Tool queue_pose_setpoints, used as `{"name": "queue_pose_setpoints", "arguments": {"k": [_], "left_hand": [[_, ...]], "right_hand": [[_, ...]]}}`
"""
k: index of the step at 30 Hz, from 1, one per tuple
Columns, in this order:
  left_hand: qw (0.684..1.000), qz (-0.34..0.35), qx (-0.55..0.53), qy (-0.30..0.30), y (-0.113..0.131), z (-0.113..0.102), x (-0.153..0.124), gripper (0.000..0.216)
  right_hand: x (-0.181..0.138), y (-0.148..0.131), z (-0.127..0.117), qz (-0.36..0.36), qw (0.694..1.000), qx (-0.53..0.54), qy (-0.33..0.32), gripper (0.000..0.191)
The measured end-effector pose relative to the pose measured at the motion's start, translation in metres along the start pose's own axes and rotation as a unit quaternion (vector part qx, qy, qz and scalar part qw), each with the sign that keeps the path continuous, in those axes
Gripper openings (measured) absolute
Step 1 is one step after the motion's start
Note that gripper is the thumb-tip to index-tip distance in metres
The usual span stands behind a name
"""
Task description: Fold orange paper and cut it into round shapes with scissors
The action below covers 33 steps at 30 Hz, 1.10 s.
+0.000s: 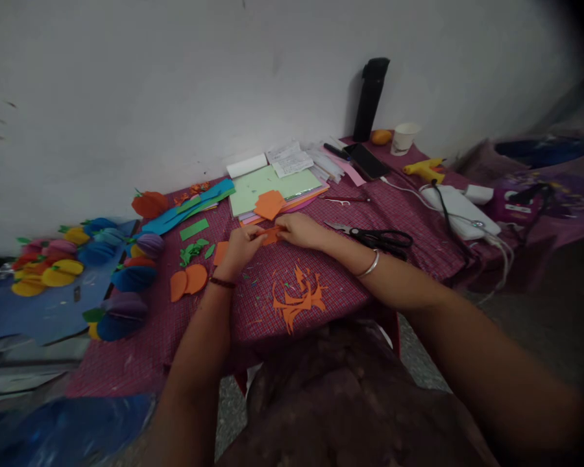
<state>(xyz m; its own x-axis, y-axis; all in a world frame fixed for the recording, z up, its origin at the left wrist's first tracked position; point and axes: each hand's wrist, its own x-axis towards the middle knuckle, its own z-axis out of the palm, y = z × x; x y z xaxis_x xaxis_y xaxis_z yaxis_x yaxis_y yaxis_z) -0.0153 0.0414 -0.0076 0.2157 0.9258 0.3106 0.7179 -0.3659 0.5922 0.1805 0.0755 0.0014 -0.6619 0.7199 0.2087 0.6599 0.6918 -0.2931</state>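
Note:
Both my hands meet over a low table covered in a purple checked cloth. My left hand and my right hand are closed in a pinch on a small orange paper piece held between them. Orange paper scraps lie on the cloth just in front of my hands. Two orange paper circles rest to the left of my left wrist. A stack of orange cut shapes sits on coloured paper sheets just beyond my hands.
Black scissors lie right of my right hand. Finished paper fruit in several colours crowd the left. At the back stand a black bottle, a white cup, a phone and a yellow glue gun.

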Motion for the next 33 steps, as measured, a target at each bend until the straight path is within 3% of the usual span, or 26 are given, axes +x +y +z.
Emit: {"name": "queue_pose_setpoints", "arguments": {"k": [5, 7, 10, 12, 14, 15, 17, 19, 23, 30, 33], "left_hand": [[0.999, -0.035, -0.001, -0.019, -0.006, 0.001, 0.001, 0.014], [0.996, -0.065, -0.047, -0.027, -0.008, 0.002, 0.001, 0.011], [0.965, -0.124, -0.23, 0.024, -0.003, -0.002, 0.002, 0.016], [0.914, -0.144, -0.375, 0.061, 0.003, -0.008, 0.001, 0.03], [0.87, -0.139, -0.469, 0.069, 0.012, -0.012, -0.001, 0.038], [0.862, -0.131, -0.486, 0.062, 0.016, -0.013, -0.002, 0.037], [0.876, -0.114, -0.466, 0.043, 0.023, -0.011, -0.005, 0.032], [0.905, -0.097, -0.414, 0.031, 0.03, -0.006, -0.007, 0.029], [0.926, -0.088, -0.367, 0.026, 0.038, 0.003, -0.009, 0.03], [0.909, -0.11, -0.392, 0.09, 0.033, 0.001, -0.008, 0.034], [0.899, -0.106, -0.412, 0.104, 0.029, -0.002, -0.007, 0.035]], "right_hand": [[0.006, -0.004, 0.004, -0.01, 1.0, -0.016, -0.017, 0.015], [0.007, -0.004, 0.006, 0.002, 1.0, 0.008, -0.016, 0.014], [0.008, -0.003, 0.004, 0.08, 0.978, 0.193, -0.002, 0.007], [0.007, -0.003, 0.002, 0.135, 0.909, 0.395, -0.014, 0.007], [0.005, -0.005, 0.0, 0.156, 0.806, 0.571, -0.031, 0.016], [0.004, -0.006, -0.001, 0.154, 0.758, 0.632, -0.037, 0.021], [0.002, -0.009, -0.002, 0.146, 0.69, 0.707, -0.049, 0.027], [0.001, -0.011, -0.002, 0.14, 0.66, 0.736, -0.058, 0.028], [0.0, -0.013, -0.001, 0.133, 0.649, 0.746, -0.062, 0.028], [-0.003, -0.01, -0.003, 0.12, 0.667, 0.733, -0.064, 0.034], [-0.004, -0.007, -0.003, 0.123, 0.66, 0.737, -0.075, 0.032]]}}
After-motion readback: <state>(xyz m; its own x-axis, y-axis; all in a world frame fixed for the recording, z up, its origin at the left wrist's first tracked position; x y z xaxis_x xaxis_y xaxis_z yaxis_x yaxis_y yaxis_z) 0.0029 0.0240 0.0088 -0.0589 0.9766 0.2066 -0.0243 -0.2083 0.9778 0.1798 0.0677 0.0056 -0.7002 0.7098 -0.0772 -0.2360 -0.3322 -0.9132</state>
